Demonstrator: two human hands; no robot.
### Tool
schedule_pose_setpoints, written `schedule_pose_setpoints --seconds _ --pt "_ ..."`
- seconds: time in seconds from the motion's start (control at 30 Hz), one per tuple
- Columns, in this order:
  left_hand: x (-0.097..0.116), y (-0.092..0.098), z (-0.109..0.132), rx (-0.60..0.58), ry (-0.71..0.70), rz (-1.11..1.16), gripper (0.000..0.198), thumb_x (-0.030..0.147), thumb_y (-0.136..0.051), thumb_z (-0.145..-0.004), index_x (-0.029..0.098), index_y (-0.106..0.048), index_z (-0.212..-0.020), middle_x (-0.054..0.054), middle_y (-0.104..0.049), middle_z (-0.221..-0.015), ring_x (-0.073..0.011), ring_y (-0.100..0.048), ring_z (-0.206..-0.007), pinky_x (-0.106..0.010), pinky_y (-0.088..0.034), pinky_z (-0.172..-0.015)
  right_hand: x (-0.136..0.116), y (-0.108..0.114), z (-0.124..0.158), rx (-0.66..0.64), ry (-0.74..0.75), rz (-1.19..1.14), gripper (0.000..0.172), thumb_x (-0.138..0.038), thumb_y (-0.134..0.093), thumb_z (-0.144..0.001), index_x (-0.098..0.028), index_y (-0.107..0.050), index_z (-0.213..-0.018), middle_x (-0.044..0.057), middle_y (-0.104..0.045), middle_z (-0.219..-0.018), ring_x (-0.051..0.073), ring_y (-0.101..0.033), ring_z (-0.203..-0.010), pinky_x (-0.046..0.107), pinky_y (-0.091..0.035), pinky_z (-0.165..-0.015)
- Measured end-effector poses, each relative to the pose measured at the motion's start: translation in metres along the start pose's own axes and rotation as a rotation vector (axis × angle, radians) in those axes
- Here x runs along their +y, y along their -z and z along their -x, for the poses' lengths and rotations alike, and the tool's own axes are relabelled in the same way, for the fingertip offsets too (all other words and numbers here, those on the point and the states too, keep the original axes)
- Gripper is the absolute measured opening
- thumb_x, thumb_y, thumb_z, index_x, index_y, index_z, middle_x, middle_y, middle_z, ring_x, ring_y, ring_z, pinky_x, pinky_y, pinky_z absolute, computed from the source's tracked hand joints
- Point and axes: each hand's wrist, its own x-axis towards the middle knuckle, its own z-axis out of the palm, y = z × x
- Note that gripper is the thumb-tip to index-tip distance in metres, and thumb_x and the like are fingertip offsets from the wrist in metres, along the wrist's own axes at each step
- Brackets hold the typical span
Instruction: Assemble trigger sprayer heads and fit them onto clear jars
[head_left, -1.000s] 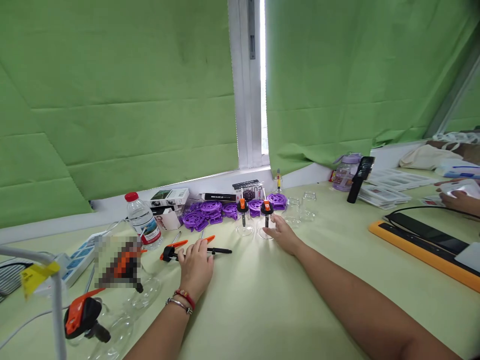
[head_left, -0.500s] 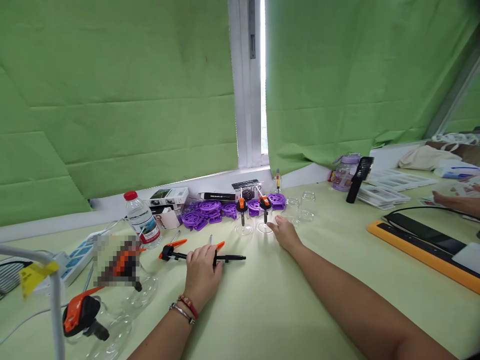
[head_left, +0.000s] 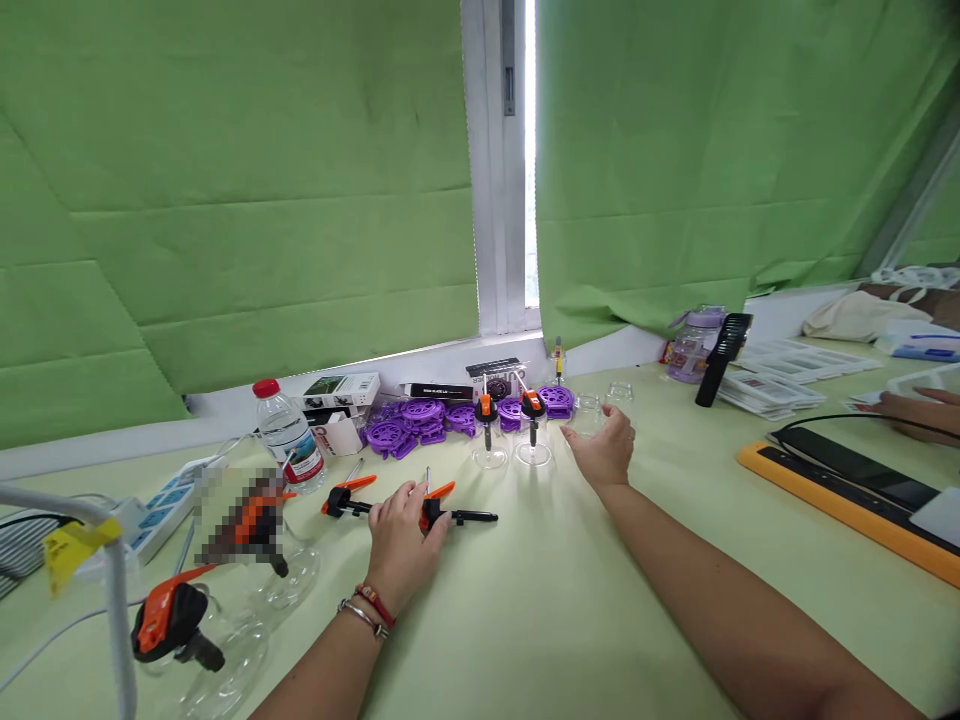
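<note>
My left hand (head_left: 409, 530) is curled over a black-and-orange fitting (head_left: 429, 512) that lies on the table. A black rod-like end (head_left: 476, 516) sticks out to its right, and an orange lever (head_left: 444, 491) shows above the fingers. A similar black-and-orange piece (head_left: 341, 500) lies just left of the hand. My right hand (head_left: 606, 450) has thumb and fingers apart in front of a clear glass jar (head_left: 587, 402), partly hiding it; contact cannot be made out. Another clear jar (head_left: 621, 391) stands behind the fingers. Two clear glass vessels with orange-black tops (head_left: 487, 407) (head_left: 533, 403) stand left of it.
Purple plastic parts (head_left: 424, 415), small boxes (head_left: 341, 390) and a water bottle (head_left: 289, 440) line the back. Larger glass vessels with orange-black tops (head_left: 171, 620) stand front left beside a power strip (head_left: 161, 510). A yellow-black tool (head_left: 840, 505) and another person's hand (head_left: 919, 412) are at right.
My right hand has moved right, from beside the orange-topped glass vessel to the clear jars, its fingers now spread. My left hand stays over the fitting.
</note>
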Motion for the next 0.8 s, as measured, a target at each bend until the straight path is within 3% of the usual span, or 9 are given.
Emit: schedule_pose_setpoints --seconds 0.13,0.23,0.5,0.8 --pt "-0.002 0.001 0.0 -0.13 -0.021 0.05 0.048 0.039 -0.048 -0.085 0.022 -0.05 -0.129 -0.013 -0.059 -0.127 -0.0287 -0.05 -0.119 -0.055 -0.019 -0.104 0.009 -0.004 -0.001 -0.223 -0.188 0.104 0.084 -0.045 -0.07 -0.061 -0.015 -0.037 -0.132 0.017 -0.051 -0.13 0.039 -0.042 -0.121 0.045 -0.036 -0.098" --pt "-0.003 0.001 0.002 -0.17 -0.051 0.051 0.054 0.029 -0.056 -0.076 0.024 -0.048 -0.13 -0.01 -0.062 -0.124 -0.0277 -0.052 -0.117 -0.057 -0.013 -0.106 0.014 -0.005 -0.003 -0.297 -0.234 0.198 0.087 -0.043 -0.072 -0.059 -0.014 -0.037 -0.134 0.02 -0.05 -0.131 0.041 -0.042 -0.121 0.047 -0.037 -0.097" --pt "-0.009 0.0 0.002 -0.167 -0.1 0.089 0.049 0.023 -0.055 -0.076 0.024 -0.051 -0.125 -0.008 -0.063 -0.123 -0.0248 -0.052 -0.118 -0.054 -0.012 -0.107 0.023 -0.008 -0.003 -0.345 -0.211 0.303 0.077 -0.051 -0.069 -0.06 -0.014 -0.052 -0.125 0.023 -0.053 -0.126 0.041 -0.048 -0.117 0.049 -0.041 -0.092" --pt "-0.014 -0.001 0.001 -0.205 -0.123 0.184 0.046 0.032 -0.058 -0.08 0.025 -0.052 -0.125 -0.009 -0.062 -0.123 -0.0264 -0.051 -0.119 -0.056 -0.01 -0.107 0.017 -0.004 -0.003 -0.385 -0.282 0.245 0.078 -0.054 -0.068 -0.061 -0.014 -0.051 -0.126 0.02 -0.062 -0.115 0.04 -0.05 -0.116 0.047 -0.042 -0.092"
